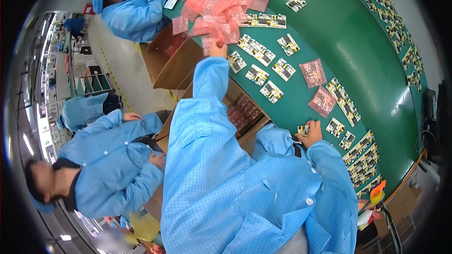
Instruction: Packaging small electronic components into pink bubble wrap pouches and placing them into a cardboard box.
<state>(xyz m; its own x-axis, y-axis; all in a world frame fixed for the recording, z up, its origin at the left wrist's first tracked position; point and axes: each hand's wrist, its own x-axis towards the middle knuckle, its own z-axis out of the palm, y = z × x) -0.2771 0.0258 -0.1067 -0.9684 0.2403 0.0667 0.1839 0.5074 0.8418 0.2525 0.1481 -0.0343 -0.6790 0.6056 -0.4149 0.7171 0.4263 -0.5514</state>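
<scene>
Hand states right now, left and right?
Left hand: closed, apparently pinching a pink bubble bag.
Right hand: closed, holding a small circuit board.

The bag (216, 34) is pink, see-through bubble wrap. Its near end is pinched in the fingers of the left hand (218, 51), right at the near edge of a loose heap of similar bags (223, 2) on the green table (339, 37). Those overlap at all angles; from here I can't tell where the pinched one ends. The board (302, 130) is small and pale with dark and yellow parts, bare, near the table's edge and partly covered by the right hand (310, 134) gripping it.
</scene>
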